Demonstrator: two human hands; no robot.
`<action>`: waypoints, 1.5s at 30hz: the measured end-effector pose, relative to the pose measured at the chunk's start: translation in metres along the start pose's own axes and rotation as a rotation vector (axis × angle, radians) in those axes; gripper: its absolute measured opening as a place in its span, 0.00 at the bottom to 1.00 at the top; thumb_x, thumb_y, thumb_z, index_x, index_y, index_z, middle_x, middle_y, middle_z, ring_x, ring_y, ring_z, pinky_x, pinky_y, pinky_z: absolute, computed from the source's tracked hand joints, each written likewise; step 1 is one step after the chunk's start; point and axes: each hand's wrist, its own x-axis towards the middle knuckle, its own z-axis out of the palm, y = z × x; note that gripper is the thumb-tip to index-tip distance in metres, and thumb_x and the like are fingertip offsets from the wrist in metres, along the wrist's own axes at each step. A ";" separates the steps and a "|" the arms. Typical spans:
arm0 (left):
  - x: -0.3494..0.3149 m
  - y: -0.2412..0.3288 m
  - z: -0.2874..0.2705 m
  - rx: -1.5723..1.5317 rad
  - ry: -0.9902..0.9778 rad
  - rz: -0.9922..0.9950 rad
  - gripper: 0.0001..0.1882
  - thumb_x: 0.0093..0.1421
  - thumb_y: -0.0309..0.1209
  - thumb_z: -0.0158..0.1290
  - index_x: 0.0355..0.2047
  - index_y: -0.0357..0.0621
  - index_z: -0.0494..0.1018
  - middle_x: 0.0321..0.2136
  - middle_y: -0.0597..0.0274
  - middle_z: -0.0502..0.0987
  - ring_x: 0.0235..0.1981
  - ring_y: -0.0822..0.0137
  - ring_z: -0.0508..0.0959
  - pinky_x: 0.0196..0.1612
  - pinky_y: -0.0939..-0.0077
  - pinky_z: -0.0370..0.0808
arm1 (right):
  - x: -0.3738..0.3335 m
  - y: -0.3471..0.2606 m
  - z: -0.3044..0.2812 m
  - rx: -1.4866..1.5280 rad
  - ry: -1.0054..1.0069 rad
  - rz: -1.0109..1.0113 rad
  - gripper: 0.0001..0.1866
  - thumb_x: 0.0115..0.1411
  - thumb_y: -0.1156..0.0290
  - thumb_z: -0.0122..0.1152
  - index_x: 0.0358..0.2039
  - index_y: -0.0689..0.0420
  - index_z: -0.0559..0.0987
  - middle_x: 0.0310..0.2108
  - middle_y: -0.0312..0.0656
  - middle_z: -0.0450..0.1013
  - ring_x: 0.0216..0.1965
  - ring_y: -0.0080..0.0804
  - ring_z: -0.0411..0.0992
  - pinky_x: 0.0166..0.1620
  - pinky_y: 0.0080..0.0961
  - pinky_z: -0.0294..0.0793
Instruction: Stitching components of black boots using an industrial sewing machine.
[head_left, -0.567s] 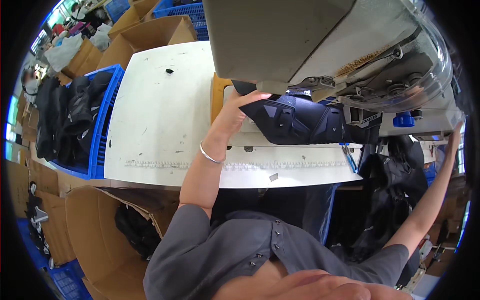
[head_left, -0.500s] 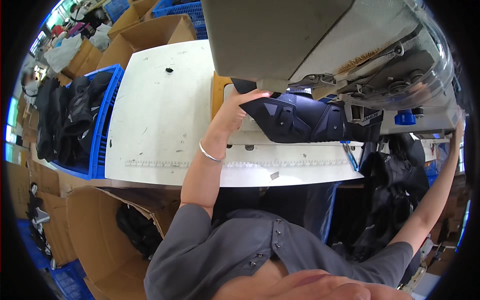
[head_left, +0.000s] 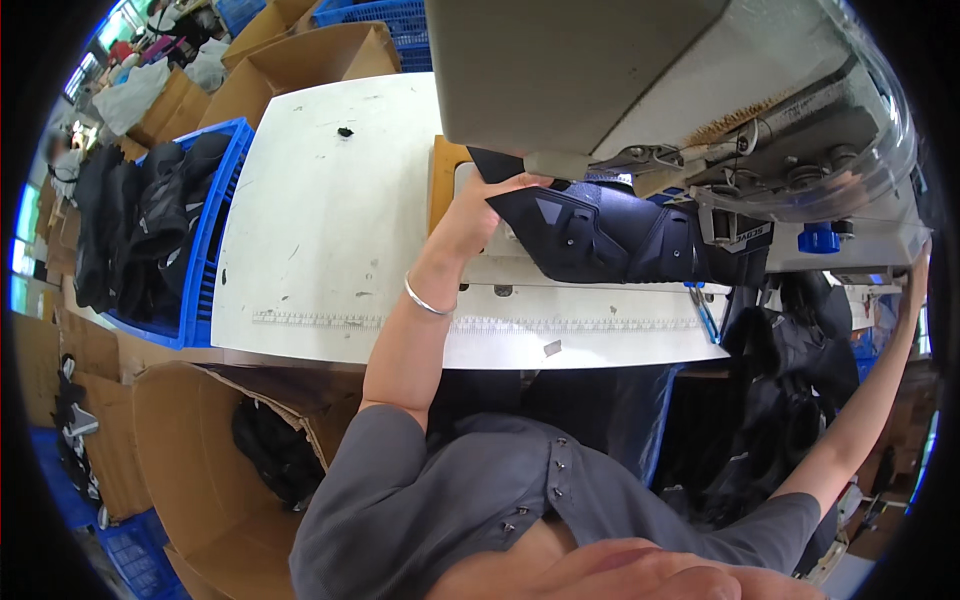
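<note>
The left hand [head_left: 468,225] pinches the left end of a black, stiff-panelled, boot-shaped textile piece [head_left: 610,240], thumb on top. The piece lies under the bulky grey-beige metal sewing machine head [head_left: 570,80], above the front part of the white, scuffed tabletop [head_left: 320,220]. The right hand [head_left: 918,275] is at the machine's far right end; I cannot tell how its fingers stand.

Open room lies left of the left hand, as far as a blue plastic basket [head_left: 222,240] of black pieces along the table's left edge. The table's front edge curves just before the person's body. Overhead, the machine and its clear curved plastic guard [head_left: 908,130] crowd the right side. Blue-handled snips [head_left: 706,312] lie near the front right corner, beside a heap of black pieces [head_left: 790,380]. An open brown cardboard box [head_left: 165,430] stands below, at left.
</note>
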 end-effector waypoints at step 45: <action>0.004 0.002 0.006 -0.105 -0.045 0.009 0.09 0.57 0.19 0.49 0.38 0.30 0.75 0.43 0.60 0.72 0.43 0.69 0.73 0.49 0.78 0.70 | 0.013 0.007 -0.033 0.163 -0.249 -0.035 0.30 0.60 0.53 0.51 0.58 0.59 0.65 0.52 0.39 0.68 0.51 0.30 0.68 0.51 0.25 0.66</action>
